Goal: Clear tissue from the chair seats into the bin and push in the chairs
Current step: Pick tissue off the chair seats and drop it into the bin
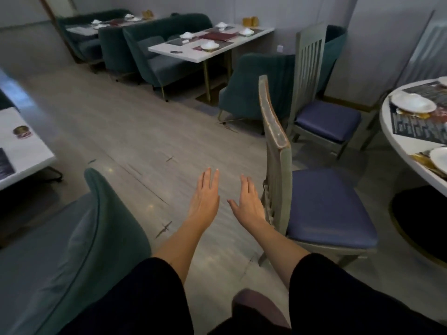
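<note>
The left hand (205, 197) and right hand (249, 201) are hovering empty with fingers (245, 183) straight, and the near chair (331, 206), just right of those fingers, is showing no tissue, so pushing-in is probably starting, calling for gripping its backrest (274, 131) and sliding toward the round table (401, 153).

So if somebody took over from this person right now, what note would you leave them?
Left hand: open, empty, held out over the floor.
Right hand: open, empty, close beside the near chair's back; contact cannot be told.
Things: the near chair and far chair both stand pulled out from the round table. No tissue shows on either blue seat. No bin is in view.
Done: both seats look clear.
Left: push both chairs in, probably the near one first.
</note>
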`<state>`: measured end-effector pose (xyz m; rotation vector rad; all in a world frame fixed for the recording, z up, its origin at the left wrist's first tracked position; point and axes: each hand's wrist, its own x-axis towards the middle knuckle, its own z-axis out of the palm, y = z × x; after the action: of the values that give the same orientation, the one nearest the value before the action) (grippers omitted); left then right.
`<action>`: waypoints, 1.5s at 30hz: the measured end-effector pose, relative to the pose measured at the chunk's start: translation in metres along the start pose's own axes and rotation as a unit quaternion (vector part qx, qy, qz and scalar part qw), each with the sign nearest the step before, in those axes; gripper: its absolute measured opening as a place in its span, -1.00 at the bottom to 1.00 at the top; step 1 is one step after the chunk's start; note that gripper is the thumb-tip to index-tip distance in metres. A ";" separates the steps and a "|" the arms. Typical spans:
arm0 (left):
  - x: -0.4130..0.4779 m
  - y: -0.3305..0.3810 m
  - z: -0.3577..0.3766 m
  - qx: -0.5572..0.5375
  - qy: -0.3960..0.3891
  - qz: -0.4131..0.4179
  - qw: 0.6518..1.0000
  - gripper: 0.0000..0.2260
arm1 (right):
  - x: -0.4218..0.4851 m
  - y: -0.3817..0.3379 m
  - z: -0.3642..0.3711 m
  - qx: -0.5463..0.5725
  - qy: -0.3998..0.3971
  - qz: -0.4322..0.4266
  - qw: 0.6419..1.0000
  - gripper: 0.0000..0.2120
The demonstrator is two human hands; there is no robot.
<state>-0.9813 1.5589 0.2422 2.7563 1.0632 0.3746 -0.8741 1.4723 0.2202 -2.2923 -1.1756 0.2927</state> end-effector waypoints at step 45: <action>0.833 0.139 0.211 -0.183 -0.161 0.518 0.820 -0.35 | 0.692 0.229 -0.095 -0.065 0.290 0.469 0.832 -0.26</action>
<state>-0.2360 2.0079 0.2184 2.6041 -0.6110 0.1694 -0.2657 1.8839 0.2075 -2.6251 0.2922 -0.1577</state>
